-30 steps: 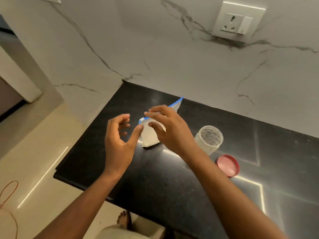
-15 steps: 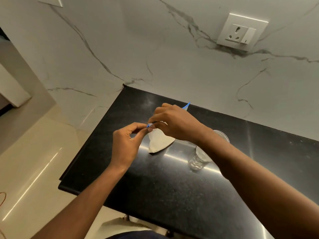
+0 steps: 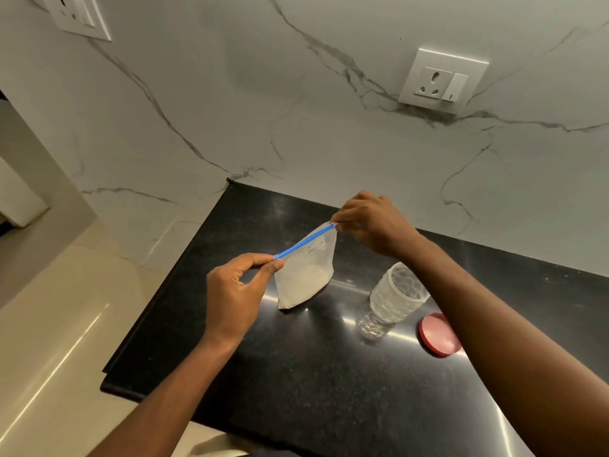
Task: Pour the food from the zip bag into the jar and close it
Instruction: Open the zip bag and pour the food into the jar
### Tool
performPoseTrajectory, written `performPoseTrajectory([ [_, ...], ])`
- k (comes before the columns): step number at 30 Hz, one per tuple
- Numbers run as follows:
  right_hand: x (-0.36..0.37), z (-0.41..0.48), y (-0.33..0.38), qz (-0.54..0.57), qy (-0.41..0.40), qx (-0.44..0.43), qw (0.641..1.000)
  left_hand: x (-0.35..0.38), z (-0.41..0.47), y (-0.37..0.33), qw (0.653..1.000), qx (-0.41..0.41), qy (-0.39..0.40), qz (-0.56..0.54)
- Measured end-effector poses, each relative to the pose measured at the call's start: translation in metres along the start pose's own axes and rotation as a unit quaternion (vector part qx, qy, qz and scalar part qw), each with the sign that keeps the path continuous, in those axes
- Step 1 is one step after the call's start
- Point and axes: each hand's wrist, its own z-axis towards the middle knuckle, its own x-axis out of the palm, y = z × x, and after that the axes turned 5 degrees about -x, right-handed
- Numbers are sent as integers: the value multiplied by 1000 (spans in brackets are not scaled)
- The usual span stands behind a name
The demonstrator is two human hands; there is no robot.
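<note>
A small clear zip bag [image 3: 304,273] with a blue zip strip and pale powder in its lower part hangs upright over the black counter [image 3: 296,374], its bottom corner touching or just above the surface. My left hand [image 3: 235,291] pinches the near end of the blue strip. My right hand [image 3: 370,222] pinches the far end. The strip is stretched straight between them. A clear plastic jar [image 3: 392,300] stands open to the right of the bag, partly behind my right forearm. Its red lid [image 3: 436,334] lies flat on the counter right of the jar.
A marble wall rises behind the counter, with a power socket [image 3: 441,80] at the upper right and another [image 3: 79,14] at the upper left. The counter's left edge drops to a beige floor [image 3: 49,341].
My hands closed on the bag's zip strip and lifted the bag from lying slumped to hanging upright. My right hand slid away along the strip to its far end. The camera view shifted.
</note>
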Motion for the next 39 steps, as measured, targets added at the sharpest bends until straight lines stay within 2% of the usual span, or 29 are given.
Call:
performPoseTrajectory([
  [5, -5, 4, -19, 23, -14, 25, 999, 1, 2, -5, 1000, 5, -8, -4],
  [13, -2, 1, -24, 131, -36, 58, 989, -3, 7, -12, 1000, 1, 4, 18],
  [15, -2, -3, -23, 143, -54, 59, 986, -4, 14, -21, 999, 6, 33, 38],
  [19, 5, -14, 0, 45, -125, -11, 991, 8, 43, -47, 985, 5, 115, 129],
  [23, 22, -20, 34, -27, -149, -73, 986, 21, 80, -62, 949, -38, 211, 232],
  [27, 31, -28, 45, -37, -169, -74, 982, 26, 99, -67, 920, -35, 261, 290],
  [30, 33, -38, 47, -30, -199, -61, 978, 24, 107, -63, 923, -14, 249, 291],
  [33, 31, -51, 49, -22, -214, -56, 975, 19, 116, -56, 934, 15, 200, 297],
  [36, 26, -62, 51, -1, -181, -57, 982, 14, 121, -50, 932, 40, 167, 318],
  [39, 20, -64, 49, 47, -120, -32, 991, 14, 118, -57, 931, 39, 170, 319],
])
